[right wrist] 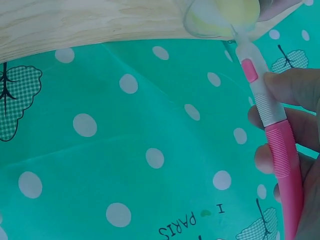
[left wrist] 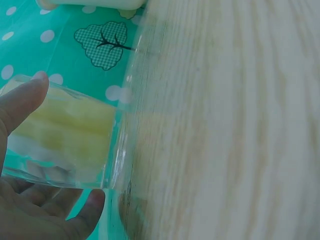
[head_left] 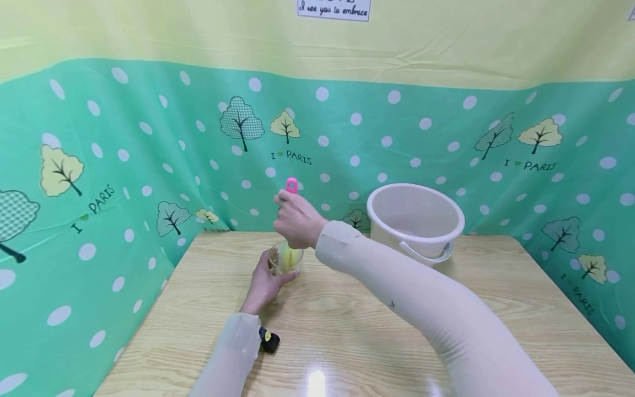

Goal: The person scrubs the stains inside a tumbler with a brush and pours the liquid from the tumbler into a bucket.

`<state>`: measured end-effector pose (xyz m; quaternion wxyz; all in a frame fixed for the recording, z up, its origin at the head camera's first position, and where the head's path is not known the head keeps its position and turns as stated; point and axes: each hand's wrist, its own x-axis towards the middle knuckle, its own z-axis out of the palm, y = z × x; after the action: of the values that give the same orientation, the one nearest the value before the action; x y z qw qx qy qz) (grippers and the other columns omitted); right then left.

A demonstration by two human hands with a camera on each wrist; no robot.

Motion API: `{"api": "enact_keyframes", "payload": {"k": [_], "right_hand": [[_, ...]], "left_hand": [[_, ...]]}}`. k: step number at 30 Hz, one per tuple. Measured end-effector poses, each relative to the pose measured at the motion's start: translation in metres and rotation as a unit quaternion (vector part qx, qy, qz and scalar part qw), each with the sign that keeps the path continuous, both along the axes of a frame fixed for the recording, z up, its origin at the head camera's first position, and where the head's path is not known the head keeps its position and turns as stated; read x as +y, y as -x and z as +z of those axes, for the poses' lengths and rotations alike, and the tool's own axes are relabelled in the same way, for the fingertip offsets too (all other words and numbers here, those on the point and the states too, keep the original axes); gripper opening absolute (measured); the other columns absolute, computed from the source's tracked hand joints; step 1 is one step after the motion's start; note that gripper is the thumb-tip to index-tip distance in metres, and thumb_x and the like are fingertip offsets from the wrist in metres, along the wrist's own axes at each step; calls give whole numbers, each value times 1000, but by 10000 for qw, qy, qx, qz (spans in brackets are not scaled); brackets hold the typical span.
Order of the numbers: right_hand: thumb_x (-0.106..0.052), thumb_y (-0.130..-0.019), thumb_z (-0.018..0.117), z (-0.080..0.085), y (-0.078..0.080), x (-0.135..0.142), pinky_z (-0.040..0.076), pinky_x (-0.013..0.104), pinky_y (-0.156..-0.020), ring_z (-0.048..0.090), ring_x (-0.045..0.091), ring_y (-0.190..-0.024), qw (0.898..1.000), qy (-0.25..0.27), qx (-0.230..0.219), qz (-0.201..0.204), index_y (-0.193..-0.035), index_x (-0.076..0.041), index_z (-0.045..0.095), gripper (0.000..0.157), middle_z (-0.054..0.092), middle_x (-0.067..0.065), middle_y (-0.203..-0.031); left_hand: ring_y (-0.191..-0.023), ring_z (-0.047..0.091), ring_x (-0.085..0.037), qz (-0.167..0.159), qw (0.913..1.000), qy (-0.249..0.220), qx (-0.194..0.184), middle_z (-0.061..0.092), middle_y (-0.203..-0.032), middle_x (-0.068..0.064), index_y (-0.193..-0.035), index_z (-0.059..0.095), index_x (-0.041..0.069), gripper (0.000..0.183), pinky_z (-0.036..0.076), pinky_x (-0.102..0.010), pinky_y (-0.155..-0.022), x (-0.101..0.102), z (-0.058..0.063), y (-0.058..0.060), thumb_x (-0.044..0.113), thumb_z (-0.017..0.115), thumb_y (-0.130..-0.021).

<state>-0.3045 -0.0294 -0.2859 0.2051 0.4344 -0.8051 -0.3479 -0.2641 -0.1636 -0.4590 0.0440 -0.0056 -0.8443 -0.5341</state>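
A clear drinking glass (head_left: 273, 263) stands near the table's left rear. My left hand (head_left: 264, 282) grips it, thumb on one side and fingers on the other. Inside the glass is the yellow sponge head (left wrist: 75, 125) of a cup brush, seen through the wall in the left wrist view. Above the glass, my right hand (head_left: 297, 219) holds the brush by its handle (right wrist: 282, 150), which is white near the head and pink toward the end. The handle's pink tip with a hanging hole pokes out above my fist in the head view.
A white bucket (head_left: 389, 234) with a side handle stands at the back, right of the glass. My right forearm passes in front of it. The wood-grain table (head_left: 347, 325) meets a green dotted cloth (head_left: 357, 138) at its back and sides.
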Motion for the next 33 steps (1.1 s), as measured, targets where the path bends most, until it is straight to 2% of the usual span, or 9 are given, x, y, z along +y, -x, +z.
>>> {"api": "enact_keyframes", "payload": {"k": [12, 21, 33], "right_hand": [[-30, -75, 60, 0, -7, 0, 30, 35, -90, 38, 19, -86, 9999, 65, -70, 107, -73, -24, 62, 6, 57, -6, -70], [-35, -80, 60, 0, -6, 5, 31, 35, -91, 42, 20, -98, 9998, 195, -21, 29, -73, -24, 63, 14, 61, -5, -76], [-35, -80, 62, 0, -9, 12, 33, 36, -87, 42, 20, -88, 9980, 362, 79, -505, -84, -23, 68, 13, 62, -5, -81]], "left_hand": [[-124, 47, -34, -7, 10000, -6, -36, 44, -139, -17, -145, 30, 12, 91, 44, -48, -98, -1, 0, -1, 35, 83, -74], [-119, 50, -31, -5, 10000, -53, 18, 50, -132, -14, -141, 33, 14, 87, 43, -48, -97, 0, 0, 0, 34, 83, -73], [-119, 51, -34, 14, 10000, -46, 74, 50, -132, -18, -142, 33, 11, 89, 44, -49, -98, 0, -2, 0, 32, 84, -73]]}}
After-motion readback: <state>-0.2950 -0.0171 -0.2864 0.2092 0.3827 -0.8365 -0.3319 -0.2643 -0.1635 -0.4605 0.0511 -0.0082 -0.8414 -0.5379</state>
